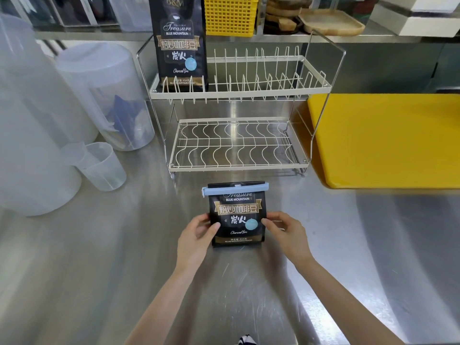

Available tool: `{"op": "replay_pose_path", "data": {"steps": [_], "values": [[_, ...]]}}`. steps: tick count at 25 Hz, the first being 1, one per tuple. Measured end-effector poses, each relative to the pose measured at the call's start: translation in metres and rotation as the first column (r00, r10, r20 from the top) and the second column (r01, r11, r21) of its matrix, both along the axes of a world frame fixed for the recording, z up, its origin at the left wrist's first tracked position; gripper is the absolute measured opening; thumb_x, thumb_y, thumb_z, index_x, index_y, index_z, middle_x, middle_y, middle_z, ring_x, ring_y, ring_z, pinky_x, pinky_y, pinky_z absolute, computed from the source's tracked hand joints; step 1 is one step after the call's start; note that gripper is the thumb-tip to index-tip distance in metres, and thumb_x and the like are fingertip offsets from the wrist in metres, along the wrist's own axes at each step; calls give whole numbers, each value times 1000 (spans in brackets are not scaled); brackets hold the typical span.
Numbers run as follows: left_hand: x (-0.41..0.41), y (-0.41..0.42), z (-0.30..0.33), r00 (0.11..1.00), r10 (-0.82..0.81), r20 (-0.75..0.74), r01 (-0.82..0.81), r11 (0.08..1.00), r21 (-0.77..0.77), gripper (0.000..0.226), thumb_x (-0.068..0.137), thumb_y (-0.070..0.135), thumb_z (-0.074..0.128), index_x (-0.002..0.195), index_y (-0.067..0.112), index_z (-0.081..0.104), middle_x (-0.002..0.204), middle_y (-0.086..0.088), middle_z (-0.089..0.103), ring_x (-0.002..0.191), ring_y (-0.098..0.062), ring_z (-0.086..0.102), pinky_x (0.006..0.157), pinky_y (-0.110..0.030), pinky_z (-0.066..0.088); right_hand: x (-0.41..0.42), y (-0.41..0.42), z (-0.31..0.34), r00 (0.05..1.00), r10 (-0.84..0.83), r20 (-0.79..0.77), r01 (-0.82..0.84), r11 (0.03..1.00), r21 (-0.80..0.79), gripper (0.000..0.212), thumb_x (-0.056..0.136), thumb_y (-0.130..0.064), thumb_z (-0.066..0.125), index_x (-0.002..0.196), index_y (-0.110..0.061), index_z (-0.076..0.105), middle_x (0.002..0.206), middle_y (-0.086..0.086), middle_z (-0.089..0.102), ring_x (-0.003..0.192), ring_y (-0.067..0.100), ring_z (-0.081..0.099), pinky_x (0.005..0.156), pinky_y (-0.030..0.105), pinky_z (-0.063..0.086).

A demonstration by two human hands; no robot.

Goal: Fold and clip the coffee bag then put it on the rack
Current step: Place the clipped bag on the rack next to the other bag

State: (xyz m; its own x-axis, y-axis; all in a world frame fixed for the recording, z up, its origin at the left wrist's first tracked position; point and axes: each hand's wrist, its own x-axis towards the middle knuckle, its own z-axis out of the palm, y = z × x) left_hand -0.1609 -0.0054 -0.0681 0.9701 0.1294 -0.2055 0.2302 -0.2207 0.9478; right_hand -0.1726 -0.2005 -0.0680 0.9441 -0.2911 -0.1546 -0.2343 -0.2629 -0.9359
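A black coffee bag (237, 215) stands upright on the steel counter, just in front of the rack. Its top is folded down and a light blue clip (235, 190) is clamped across the fold. My left hand (198, 235) grips the bag's left side, thumb on the front. My right hand (283, 232) grips its right side the same way. The white two-tier wire rack (239, 143) stands behind the bag. A second, taller unfolded coffee bag (180, 43) stands at the left end of the rack's upper tier.
Translucent plastic jugs (82, 95) and a small measuring cup (99, 165) crowd the left of the counter. A yellow cutting board (388, 140) lies to the right of the rack. A yellow basket (230, 14) and wooden trays (331, 21) sit on the back shelf.
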Motion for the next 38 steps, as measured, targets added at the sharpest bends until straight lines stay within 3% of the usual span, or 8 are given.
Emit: {"op": "replay_pose_path", "data": {"steps": [4, 8, 10, 16, 20, 25, 31, 38], "values": [[-5, -5, -1, 998, 59, 1, -59, 998, -25, 15, 79, 17, 64, 94, 18, 65, 78, 12, 65, 70, 10, 61, 63, 4, 41, -2, 5, -1, 999, -33, 14, 33, 999, 12, 8, 80, -16, 63, 87, -13, 67, 82, -3, 66, 72, -3, 59, 60, -2, 43], [-4, -10, 5, 998, 55, 0, -55, 997, 49, 17, 79, 21, 64, 71, 34, 56, 72, 17, 63, 76, -6, 61, 69, -9, 42, -1, 10, 0, 997, -78, 11, 76, 993, 95, 4, 80, -14, 64, 80, -16, 67, 74, -4, 67, 63, -8, 61, 57, 0, 43], [-1, -10, 10, 1000, 30, 3, -31, 998, 64, 21, 80, 19, 63, 67, 34, 54, 72, 16, 62, 75, -4, 60, 64, -3, 41, 0, 9, 0, 995, -95, 5, 94, 990, 104, 5, 79, -14, 64, 81, -16, 68, 74, -4, 67, 68, 0, 61, 58, 2, 45], [10, -6, 27, 999, 32, 11, -32, 999, 12, 8, 78, 16, 66, 80, 23, 67, 77, 12, 64, 73, 3, 57, 66, -4, 42, 4, 4, 17, 995, -101, 5, 100, 988, 121, 5, 78, -15, 65, 82, -16, 69, 79, 3, 67, 70, 5, 58, 73, 24, 49], [23, -7, 48, 992, 108, 67, -101, 990, -95, 24, 77, 14, 67, 100, 10, 68, 90, 2, 65, 74, 4, 56, 64, -3, 45, 15, 1, 48, 995, -56, 88, 45, 991, 126, 6, 78, -14, 65, 77, -20, 67, 77, 0, 68, 69, 6, 59, 76, 31, 51], [44, -7, 84, 987, 146, 67, -120, 948, -296, 27, 75, 13, 68, 102, 10, 66, 89, 2, 67, 94, -16, 62, 97, -30, 44, 35, 1, 94, 983, -9, 186, -10, 995, 100, 5, 79, -13, 65, 80, -18, 66, 75, -14, 62, 72, 7, 59, 83, 39, 53], [72, -1, 126, 974, 115, 196, -58, 960, -275, 30, 76, 15, 68, 105, 7, 66, 101, -5, 67, 96, -18, 60, 103, -37, 44, 63, -2, 136, 959, -8, 282, -13, 997, 70, 22, 78, -17, 66, 97, -8, 68, 90, 1, 67, 92, 20, 62, 85, 45, 55], [104, -3, 170, 952, 100, 289, -29, 970, -242, 28, 75, 17, 68, 103, 12, 67, 109, -8, 69, 106, -23, 61, 101, -43, 45, 98, -11, 178, 934, -16, 357, -18, 996, 92, 26, 78, -15, 66, 103, -7, 66, 102, 14, 69, 99, 23, 63, 67, 22, 56]]}}
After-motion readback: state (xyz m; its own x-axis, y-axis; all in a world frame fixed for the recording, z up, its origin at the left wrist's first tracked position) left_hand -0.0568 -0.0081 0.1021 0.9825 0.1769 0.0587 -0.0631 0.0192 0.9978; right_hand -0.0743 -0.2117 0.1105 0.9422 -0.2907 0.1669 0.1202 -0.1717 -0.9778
